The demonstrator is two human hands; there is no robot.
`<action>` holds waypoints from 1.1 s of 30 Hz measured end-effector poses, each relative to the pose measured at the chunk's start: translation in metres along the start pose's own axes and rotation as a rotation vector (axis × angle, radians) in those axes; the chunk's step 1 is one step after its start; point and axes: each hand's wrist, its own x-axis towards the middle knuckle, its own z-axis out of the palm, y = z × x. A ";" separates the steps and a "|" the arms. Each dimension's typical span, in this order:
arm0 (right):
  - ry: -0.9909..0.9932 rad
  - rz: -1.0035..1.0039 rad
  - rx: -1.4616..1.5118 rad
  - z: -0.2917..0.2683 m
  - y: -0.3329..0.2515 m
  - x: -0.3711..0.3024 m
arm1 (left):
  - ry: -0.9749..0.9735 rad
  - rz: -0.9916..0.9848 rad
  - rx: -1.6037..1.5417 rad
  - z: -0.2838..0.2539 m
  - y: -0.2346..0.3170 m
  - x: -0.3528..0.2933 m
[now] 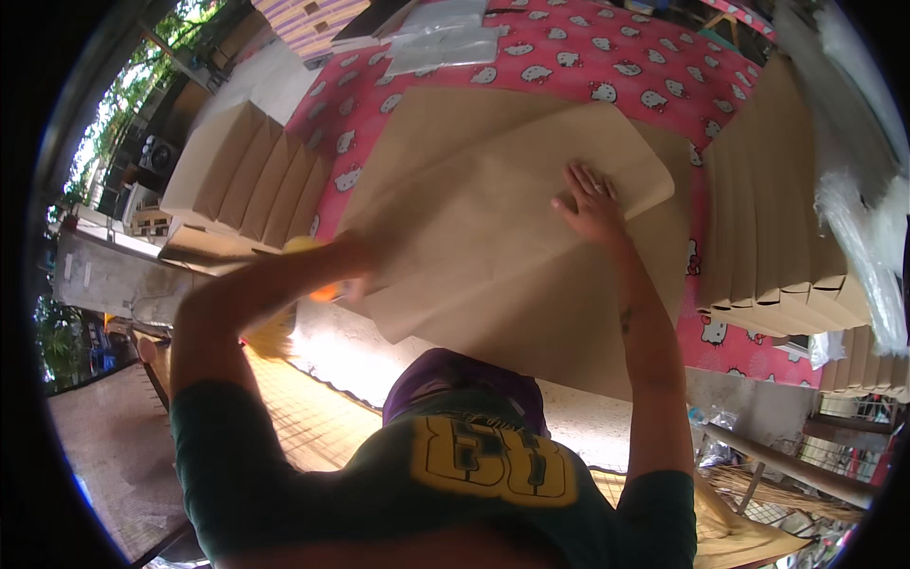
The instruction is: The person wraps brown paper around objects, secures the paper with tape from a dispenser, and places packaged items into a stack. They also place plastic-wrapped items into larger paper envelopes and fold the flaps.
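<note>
A large sheet of brown kraft paper (474, 209) lies in front of me, turned at an angle over more brown paper (559, 332). Its far right corner is rounded and looks curled or folded over. My right hand (590, 202) rests on it near that corner, palm down with fingers stretched out. At the paper's left edge is my left hand (355, 270), smeared by motion, so its fingers cannot be read. Just beside it shows a small orange thing (324, 292), with a yellow rounded thing (301, 244) close behind; their kind is unclear.
Folded brown paper stacks stand at the left (248, 171) and right (773, 199) of the pink patterned table cover (645, 57). Clear plastic packets (444, 43) lie at the far edge. Plastic wrap (863, 256) hangs at the right. A patterned box (308, 24) is far left.
</note>
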 end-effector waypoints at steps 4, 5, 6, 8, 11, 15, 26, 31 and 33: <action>-0.047 0.069 0.006 -0.002 -0.016 -0.004 | -0.226 -0.282 -0.347 0.126 -0.047 -0.052; -0.063 0.067 0.001 -0.004 -0.034 0.001 | -0.169 -0.320 -0.616 0.164 -0.055 -0.063; 0.019 0.088 -0.021 0.005 -0.045 -0.003 | 0.084 -0.290 -0.688 0.152 -0.067 -0.062; 0.025 -0.007 0.095 0.024 -0.106 -0.013 | 0.572 -0.303 -0.783 0.129 -0.084 -0.067; -0.086 -0.360 0.268 0.043 -0.233 -0.028 | 1.132 -0.395 -0.756 0.110 -0.112 -0.030; -0.105 -0.617 0.329 0.042 -0.296 -0.064 | 1.329 -0.461 -0.708 0.084 -0.166 0.051; 0.063 0.348 -0.038 0.010 -0.095 0.027 | 1.307 -0.580 -0.817 0.115 -0.287 0.201; 0.332 0.835 0.064 0.007 -0.067 -0.003 | 1.360 0.054 -0.655 0.019 -0.225 0.211; 0.820 0.943 0.465 0.031 -0.116 -0.005 | 1.089 0.505 -1.110 0.035 -0.219 0.217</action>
